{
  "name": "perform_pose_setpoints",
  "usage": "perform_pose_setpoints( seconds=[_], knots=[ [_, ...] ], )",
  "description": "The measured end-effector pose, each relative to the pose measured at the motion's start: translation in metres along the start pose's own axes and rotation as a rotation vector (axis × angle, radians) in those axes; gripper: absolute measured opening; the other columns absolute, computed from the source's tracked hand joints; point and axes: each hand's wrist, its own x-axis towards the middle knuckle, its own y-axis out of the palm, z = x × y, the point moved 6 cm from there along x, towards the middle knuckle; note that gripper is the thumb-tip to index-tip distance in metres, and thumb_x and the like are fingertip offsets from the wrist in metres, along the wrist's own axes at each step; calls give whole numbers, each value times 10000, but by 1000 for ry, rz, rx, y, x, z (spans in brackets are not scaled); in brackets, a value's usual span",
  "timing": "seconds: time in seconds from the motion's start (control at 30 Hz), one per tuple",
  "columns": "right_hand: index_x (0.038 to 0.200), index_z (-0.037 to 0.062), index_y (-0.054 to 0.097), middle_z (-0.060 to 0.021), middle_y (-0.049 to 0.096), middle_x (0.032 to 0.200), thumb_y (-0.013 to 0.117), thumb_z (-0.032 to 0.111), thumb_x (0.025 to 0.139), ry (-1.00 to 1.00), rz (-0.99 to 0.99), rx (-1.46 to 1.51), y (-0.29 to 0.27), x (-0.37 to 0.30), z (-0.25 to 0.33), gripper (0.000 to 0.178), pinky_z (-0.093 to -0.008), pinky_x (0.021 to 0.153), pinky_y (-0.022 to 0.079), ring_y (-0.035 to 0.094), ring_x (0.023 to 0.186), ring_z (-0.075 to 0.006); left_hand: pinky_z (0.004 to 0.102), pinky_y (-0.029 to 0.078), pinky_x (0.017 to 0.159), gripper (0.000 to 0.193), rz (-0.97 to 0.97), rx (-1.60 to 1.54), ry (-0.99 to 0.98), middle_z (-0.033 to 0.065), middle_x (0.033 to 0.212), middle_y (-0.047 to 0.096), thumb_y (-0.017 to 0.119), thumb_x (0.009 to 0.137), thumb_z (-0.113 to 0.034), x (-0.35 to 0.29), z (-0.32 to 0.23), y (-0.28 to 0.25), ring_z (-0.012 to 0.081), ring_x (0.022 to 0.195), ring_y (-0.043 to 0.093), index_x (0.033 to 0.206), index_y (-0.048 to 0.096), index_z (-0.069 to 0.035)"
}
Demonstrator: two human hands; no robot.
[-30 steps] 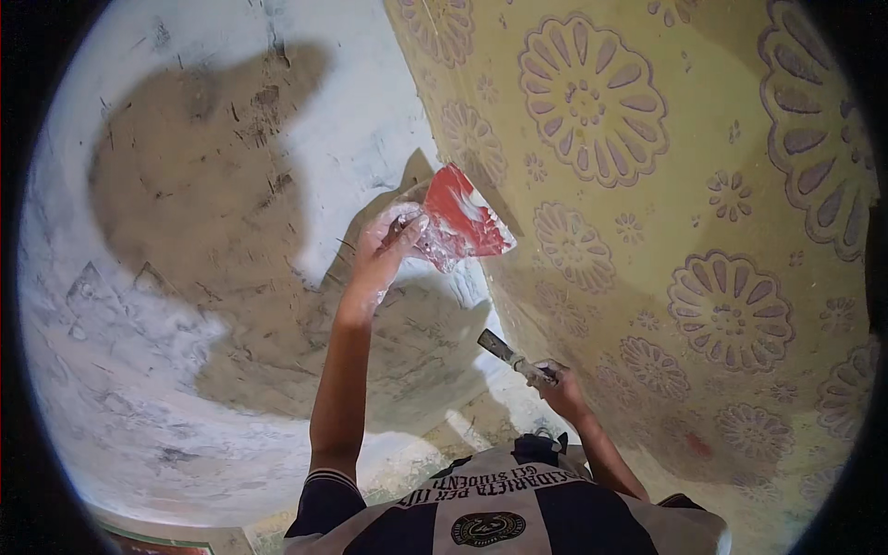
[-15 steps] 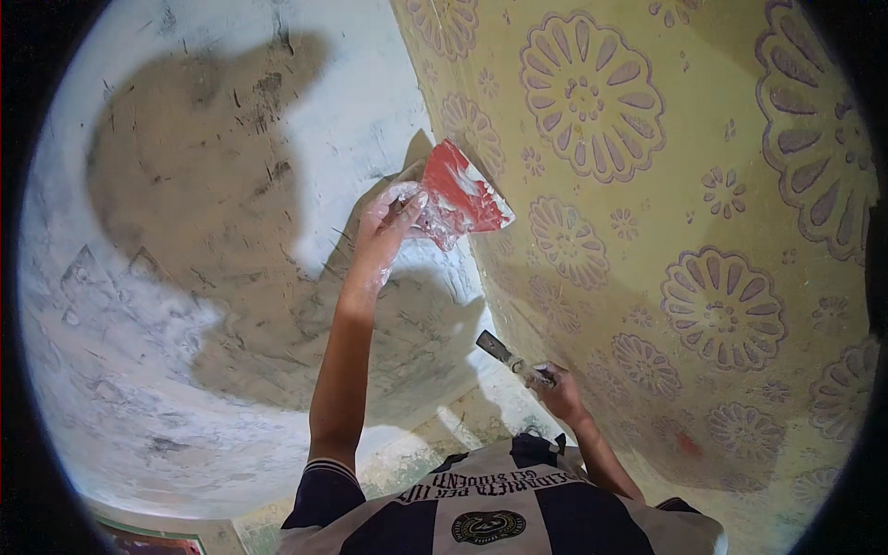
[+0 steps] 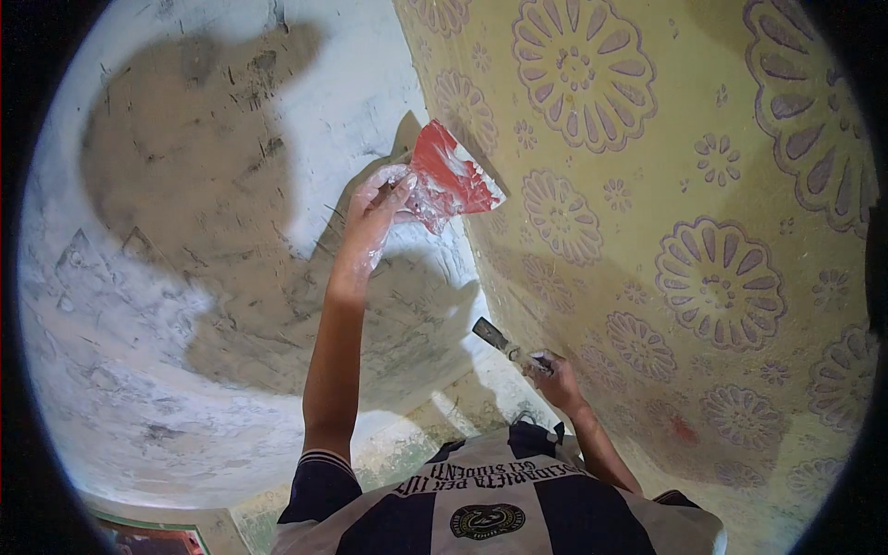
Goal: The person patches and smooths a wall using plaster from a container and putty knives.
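My left hand, dusted with white, is raised and closed on a red plastic spreader. White putty is smeared over the spreader's face and along its right edge. That edge lies close to the yellow patterned wall, near the corner with the whitish wall; whether it touches cannot be made out. Lower and to the right, my right hand grips a putty knife by its handle. The narrow dark blade of the knife points up and left, toward the corner.
Purple flower shapes cover the yellow wall. Large shadows fall on the whitish wall, which has grey scuffs and patches. Below the corner shows a pale, greenish-stained surface. A framed reddish thing is partly visible at the lower left.
In the picture, my left hand with the spreader has shifted slightly up and left, and the walls have shifted too. My right hand still grips the putty knife.
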Motion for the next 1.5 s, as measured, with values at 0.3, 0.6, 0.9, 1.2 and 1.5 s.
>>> perform_pose_setpoints(
  seconds=[0.3, 0.6, 0.9, 1.2, 1.5],
  knots=[
    [1018, 6, 633, -11, 626, 792, 684, 118, 890, -116, -20, 51, 0, 0, -10, 177, -263, 583, 447, 518, 652, -76, 309, 594, 678, 234, 158, 102, -291, 72, 988, 638, 587, 953, -127, -71, 136, 4, 141, 831, 648, 1145, 592, 7],
    [1036, -14, 630, -69, 645, 859, 676, 97, 884, -105, -66, -31, -12, -17, -24, 194, -288, 724, 480, 571, 780, -128, 290, 576, 685, 213, 149, 130, -238, 55, 919, 652, 613, 938, -127, -54, 138, 14, 122, 808, 632, 1093, 621, 19],
    [1032, -1, 639, -81, 652, 845, 668, 108, 877, 45, -62, 19, -19, -17, -23, 192, -294, 718, 476, 576, 777, -124, 283, 568, 717, 210, 119, 176, -255, 45, 971, 633, 608, 948, -140, -57, 139, 7, 121, 849, 618, 1106, 620, -2],
    [1051, -1, 640, -73, 666, 852, 664, 144, 901, -27, -76, -60, -18, -15, -5, 211, -291, 709, 480, 587, 782, -122, 286, 590, 673, 234, 109, 130, -257, 67, 936, 639, 604, 948, -136, -56, 142, 2, 131, 804, 638, 1120, 603, 23],
    [1090, -16, 630, -128, 670, 901, 685, 154, 889, -38, -56, -177, -17, -13, -22, 270, -310, 722, 485, 584, 776, -144, 292, 588, 673, 225, 40, 98, -291, 70, 928, 646, 605, 946, -141, -63, 141, 1, 140, 775, 648, 1107, 608, 17]
  ],
)
